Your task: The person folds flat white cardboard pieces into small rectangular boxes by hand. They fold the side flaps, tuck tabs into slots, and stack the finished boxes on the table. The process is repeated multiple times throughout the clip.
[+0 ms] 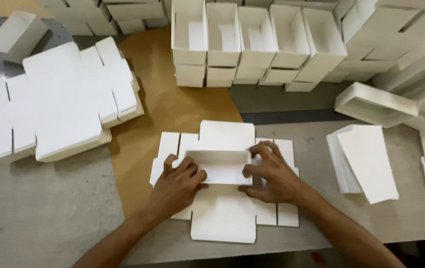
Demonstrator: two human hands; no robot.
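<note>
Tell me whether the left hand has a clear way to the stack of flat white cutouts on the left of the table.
Probably yes. The left hand rests on the half-folded box, and only bare table and brown paper lie between it and the stack of flat cutouts. It would have to let go first.

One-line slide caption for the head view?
Left hand and right hand fold a flat white box blank on the table.

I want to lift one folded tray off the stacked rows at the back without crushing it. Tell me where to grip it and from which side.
Take a top-row tray by its two long side walls, coming straight down from above. The open mouths face up and neighbours press close on both sides, so fingers probably need to slip inside one wall; the thin card would likely buckle if squeezed mid-span, so grip near a corner.
</note>
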